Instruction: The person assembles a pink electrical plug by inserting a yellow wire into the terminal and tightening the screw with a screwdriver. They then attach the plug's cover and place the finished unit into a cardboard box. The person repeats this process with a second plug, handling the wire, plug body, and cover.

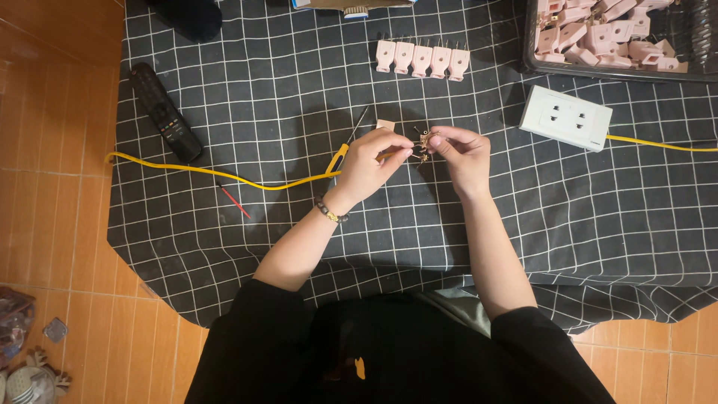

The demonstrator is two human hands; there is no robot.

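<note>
Between both hands [415,153], yellow cable [224,176] lying crosswise

Most likely a home floor turned into a makeshift bench for piecework on electrical plugs. Orange floor tiles [60,120] underfoot, covered by a dark checked cloth [262,82] serving as the work surface. On the cloth, a television remote [165,111], a row of pink plugs [422,58], a black tray [692,45] heaped with more, a white socket block [566,117] and a yellow cable [224,176].
</note>
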